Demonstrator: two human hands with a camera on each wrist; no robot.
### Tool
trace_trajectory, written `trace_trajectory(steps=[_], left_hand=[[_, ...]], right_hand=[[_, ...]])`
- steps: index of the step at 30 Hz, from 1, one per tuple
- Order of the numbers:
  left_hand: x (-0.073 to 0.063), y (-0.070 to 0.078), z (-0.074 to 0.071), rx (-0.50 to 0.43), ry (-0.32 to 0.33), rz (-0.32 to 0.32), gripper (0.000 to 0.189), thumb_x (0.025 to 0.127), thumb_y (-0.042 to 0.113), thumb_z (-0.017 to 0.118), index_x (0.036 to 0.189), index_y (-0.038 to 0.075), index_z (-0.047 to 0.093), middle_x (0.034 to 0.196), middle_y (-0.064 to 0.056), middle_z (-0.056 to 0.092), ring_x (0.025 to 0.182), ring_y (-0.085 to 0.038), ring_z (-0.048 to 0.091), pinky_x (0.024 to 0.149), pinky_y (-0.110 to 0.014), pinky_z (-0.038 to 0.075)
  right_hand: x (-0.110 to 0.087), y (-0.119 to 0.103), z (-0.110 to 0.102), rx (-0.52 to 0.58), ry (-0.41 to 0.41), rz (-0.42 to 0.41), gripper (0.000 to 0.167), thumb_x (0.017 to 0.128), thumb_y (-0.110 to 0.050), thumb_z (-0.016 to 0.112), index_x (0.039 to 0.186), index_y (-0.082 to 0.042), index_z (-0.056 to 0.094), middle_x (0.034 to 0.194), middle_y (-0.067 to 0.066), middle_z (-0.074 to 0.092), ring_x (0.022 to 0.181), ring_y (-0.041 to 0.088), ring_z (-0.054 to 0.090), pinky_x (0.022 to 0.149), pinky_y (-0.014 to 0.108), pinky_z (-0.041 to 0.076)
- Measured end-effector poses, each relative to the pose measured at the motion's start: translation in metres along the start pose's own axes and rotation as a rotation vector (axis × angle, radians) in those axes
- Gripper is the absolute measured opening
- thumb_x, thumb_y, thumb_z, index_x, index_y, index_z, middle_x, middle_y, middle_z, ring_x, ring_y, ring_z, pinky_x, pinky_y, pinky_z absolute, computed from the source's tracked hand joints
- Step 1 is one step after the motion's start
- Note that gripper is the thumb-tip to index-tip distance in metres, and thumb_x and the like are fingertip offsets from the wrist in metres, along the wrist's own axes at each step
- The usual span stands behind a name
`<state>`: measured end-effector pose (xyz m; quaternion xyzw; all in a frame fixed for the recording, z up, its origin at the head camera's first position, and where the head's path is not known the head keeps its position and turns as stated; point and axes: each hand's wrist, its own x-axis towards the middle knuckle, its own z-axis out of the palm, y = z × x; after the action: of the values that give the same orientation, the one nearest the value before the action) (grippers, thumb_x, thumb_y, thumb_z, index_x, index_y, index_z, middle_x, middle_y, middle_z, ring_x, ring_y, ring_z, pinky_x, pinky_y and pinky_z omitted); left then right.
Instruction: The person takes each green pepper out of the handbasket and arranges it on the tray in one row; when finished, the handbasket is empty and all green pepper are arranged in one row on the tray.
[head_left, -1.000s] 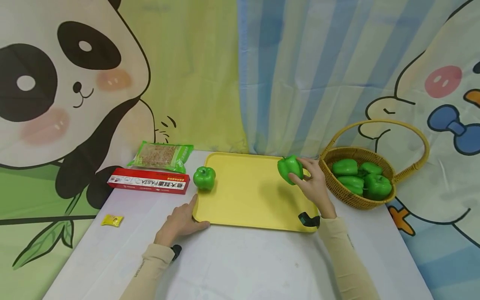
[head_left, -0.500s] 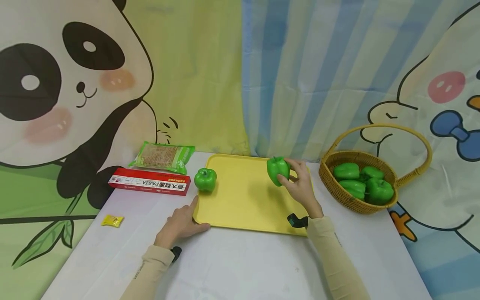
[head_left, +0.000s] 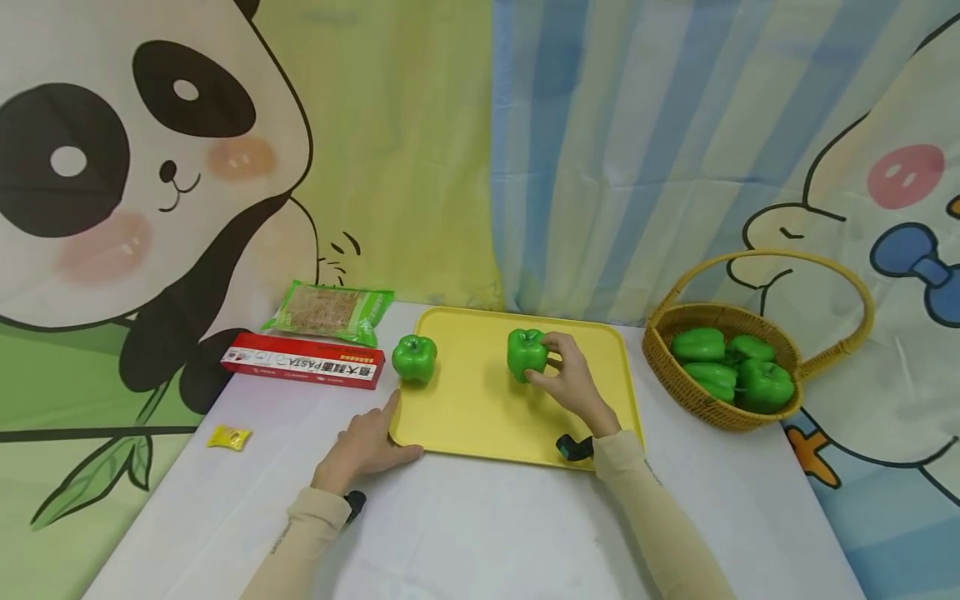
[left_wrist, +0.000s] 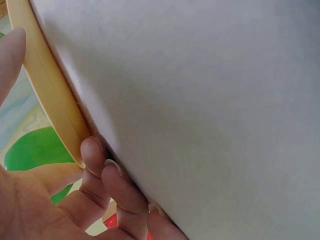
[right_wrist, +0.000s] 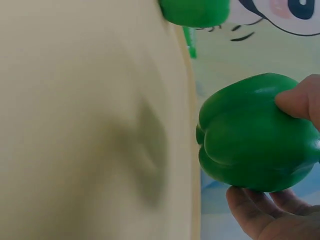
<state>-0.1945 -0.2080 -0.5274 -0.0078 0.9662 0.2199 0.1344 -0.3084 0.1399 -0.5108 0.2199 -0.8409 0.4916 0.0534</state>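
Observation:
My right hand (head_left: 570, 379) grips a glossy green bell pepper (head_left: 527, 355) by its sides, above the middle of a yellow tray (head_left: 465, 417). In the right wrist view this pepper (right_wrist: 255, 135) hangs clear of the tray (right_wrist: 85, 75), its shadow falling on the surface; the thumb is on one side, the fingers on the other. Another bell pepper (head_left: 414, 358) sits at the tray's left edge. My left hand (head_left: 367, 442) holds the tray's near left corner, thumb along the front edge and index finger at the left edge. Its other fingers (left_wrist: 125, 192) are bent beside the rim.
On the right stands a wicker basket (head_left: 693, 407) with a tall handle and several green bell peppers (head_left: 765, 385). Left of the tray lie a red pasta box (head_left: 303, 361), a green-edged food packet (head_left: 330, 311) and a small yellow wrapped sweet (head_left: 228, 437). Printed curtains hang behind the table.
My right hand has carried the bell pepper leftward and lower, from the tray's right side to over its middle. The left hand stays at the tray's corner.

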Motion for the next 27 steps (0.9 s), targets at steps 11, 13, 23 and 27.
trace_trajectory(steps=[11,13,23,27], left_hand=[[0.001,0.000,-0.001,0.002,-0.004,-0.005,0.114,0.077,0.061,0.078,0.161,0.012,0.019,0.132,-0.020,0.060,0.110,-0.035,0.059,0.097,-0.071,0.044],[0.001,0.000,-0.001,0.004,-0.002,-0.003,0.114,0.077,0.061,0.078,0.161,0.011,0.019,0.130,-0.020,0.060,0.108,-0.034,0.060,0.096,-0.071,0.045],[0.002,-0.001,-0.001,0.008,-0.001,0.002,0.114,0.077,0.062,0.078,0.161,0.011,0.020,0.130,-0.021,0.061,0.108,-0.035,0.061,0.096,-0.070,0.045],[0.002,-0.002,-0.001,0.004,-0.007,-0.003,0.115,0.076,0.062,0.078,0.161,0.011,0.019,0.131,-0.021,0.060,0.109,-0.035,0.061,0.096,-0.071,0.045]], right_hand=[[0.013,0.006,0.028,-0.021,-0.161,0.133,0.090,0.080,-0.013,0.084,0.151,0.000,0.030,0.139,0.019,0.035,0.129,0.037,0.048,0.106,0.051,0.050],[0.016,0.004,0.031,-0.032,-0.186,0.127,0.088,0.080,-0.015,0.084,0.151,-0.003,0.033,0.137,0.018,0.034,0.129,0.036,0.048,0.108,0.050,0.049],[0.025,-0.002,0.048,-0.024,-0.265,0.109,0.085,0.082,-0.015,0.083,0.149,-0.002,0.031,0.144,0.020,0.039,0.133,0.038,0.048,0.110,0.051,0.047],[0.028,-0.006,0.055,-0.012,-0.300,0.132,0.088,0.083,-0.015,0.082,0.152,-0.003,0.028,0.148,0.020,0.041,0.136,0.037,0.048,0.112,0.050,0.046]])
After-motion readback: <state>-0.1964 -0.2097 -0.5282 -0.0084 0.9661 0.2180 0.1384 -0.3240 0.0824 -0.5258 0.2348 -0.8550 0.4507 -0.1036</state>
